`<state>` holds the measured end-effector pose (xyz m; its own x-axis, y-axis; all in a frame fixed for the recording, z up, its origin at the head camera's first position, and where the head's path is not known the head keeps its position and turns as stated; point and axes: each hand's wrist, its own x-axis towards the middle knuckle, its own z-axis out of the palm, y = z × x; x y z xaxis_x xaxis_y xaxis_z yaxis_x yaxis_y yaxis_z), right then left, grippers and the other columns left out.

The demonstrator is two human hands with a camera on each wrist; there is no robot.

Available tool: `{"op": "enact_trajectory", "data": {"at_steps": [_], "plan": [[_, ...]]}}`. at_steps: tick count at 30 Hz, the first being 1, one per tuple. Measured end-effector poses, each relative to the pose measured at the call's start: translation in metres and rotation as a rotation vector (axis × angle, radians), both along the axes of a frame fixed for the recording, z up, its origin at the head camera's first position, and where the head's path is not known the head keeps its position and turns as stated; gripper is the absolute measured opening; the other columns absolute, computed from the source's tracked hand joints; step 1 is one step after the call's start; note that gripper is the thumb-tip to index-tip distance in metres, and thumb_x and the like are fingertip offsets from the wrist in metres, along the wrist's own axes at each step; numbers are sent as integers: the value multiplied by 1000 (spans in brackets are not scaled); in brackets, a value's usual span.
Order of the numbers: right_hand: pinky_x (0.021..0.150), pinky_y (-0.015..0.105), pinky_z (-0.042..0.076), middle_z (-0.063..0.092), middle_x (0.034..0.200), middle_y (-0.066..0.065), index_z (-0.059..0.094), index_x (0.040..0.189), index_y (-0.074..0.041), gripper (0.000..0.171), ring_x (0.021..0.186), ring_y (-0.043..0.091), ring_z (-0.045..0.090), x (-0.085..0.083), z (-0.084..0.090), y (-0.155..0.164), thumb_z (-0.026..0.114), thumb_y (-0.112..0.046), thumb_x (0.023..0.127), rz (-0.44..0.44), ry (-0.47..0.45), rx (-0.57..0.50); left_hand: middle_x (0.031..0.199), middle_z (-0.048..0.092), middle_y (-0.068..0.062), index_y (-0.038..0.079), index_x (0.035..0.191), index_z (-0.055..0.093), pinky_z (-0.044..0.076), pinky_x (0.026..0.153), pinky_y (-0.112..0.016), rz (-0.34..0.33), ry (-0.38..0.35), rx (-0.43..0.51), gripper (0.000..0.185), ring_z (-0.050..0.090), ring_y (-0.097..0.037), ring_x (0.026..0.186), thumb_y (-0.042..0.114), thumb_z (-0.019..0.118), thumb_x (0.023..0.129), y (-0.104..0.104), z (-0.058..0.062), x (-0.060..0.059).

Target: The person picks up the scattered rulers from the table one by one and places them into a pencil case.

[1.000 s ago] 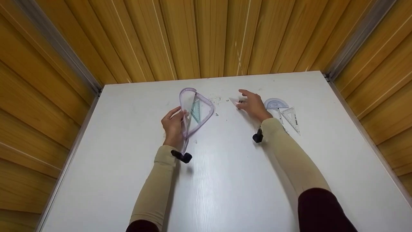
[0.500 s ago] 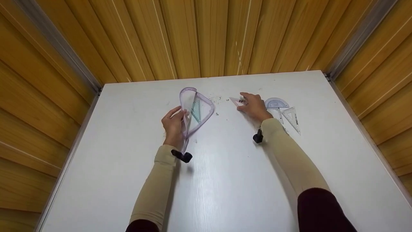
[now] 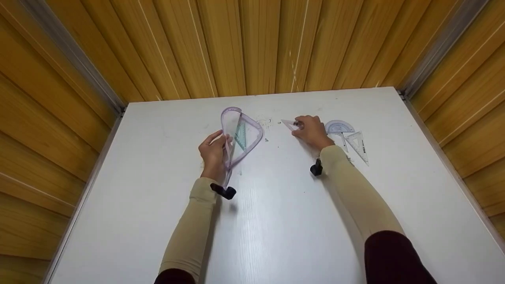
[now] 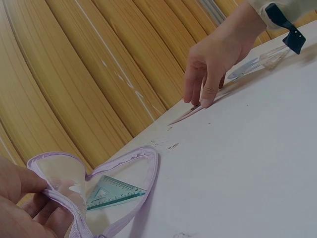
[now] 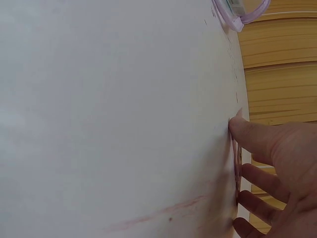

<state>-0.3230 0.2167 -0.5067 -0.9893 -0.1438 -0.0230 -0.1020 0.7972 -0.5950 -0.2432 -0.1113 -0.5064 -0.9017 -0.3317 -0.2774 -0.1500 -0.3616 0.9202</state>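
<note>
My left hand [image 3: 213, 154] grips the edge of a clear zip pouch [image 3: 257, 138] with lilac trim, its mouth spread apart. A teal set square [image 4: 111, 192] lies inside the pouch. Right of it, my right hand [image 3: 311, 132] pinches a pale pink set square [image 3: 289, 124] at the tabletop, thumb on the near edge and fingers on the far one. In the left wrist view, the pink set square's tip [image 4: 181, 118] points toward the pouch. The right wrist view shows it nearly edge-on, mostly hidden by the fingers.
Beyond my right wrist lie a bluish protractor [image 3: 340, 126] and a clear set square [image 3: 358, 148], with a clear ruler [image 3: 344, 142] partly covered. Dark smudges mark the white table [image 3: 276, 221] between my hands. A wood-patterned wall [image 3: 260, 47] rises behind the far edge.
My right thumb and fingers have drawn closer together round the pink set square, the index finger coming down onto it. My left hand and the pouch have stayed in place.
</note>
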Motion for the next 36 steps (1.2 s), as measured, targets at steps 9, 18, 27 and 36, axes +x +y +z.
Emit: {"op": "enact_trajectory", "data": {"at_steps": [9,18,27,36], "plan": [[107,55,35,67,127,13,62,140,-4,52,122,35,49,-1,0,1,78,-20,92,2,4,-17,108,77,-12,4,129,70,56,85,-35,9,-8,3,36,72,-25,99,9,73,94,0,1,-1],[108,55,35,64,132,13,63,139,-6,54,125,36,48,-4,1,-1,81,-18,90,-8,-24,-5,109,76,-11,5,130,69,57,84,-34,-3,6,-30,35,72,-25,101,11,73,95,0,2,1],[109,54,34,66,125,13,66,134,-5,51,123,36,48,-4,3,0,83,-15,88,-25,-56,-28,107,77,-12,5,128,71,58,77,-30,-6,11,-29,32,74,-23,98,10,72,96,0,1,0],[113,52,38,62,132,21,62,135,6,41,129,36,53,-3,8,9,67,6,94,35,-74,-121,107,77,-13,3,130,70,57,76,-29,-3,18,-33,35,74,-24,98,10,72,96,-1,-1,0]]}}
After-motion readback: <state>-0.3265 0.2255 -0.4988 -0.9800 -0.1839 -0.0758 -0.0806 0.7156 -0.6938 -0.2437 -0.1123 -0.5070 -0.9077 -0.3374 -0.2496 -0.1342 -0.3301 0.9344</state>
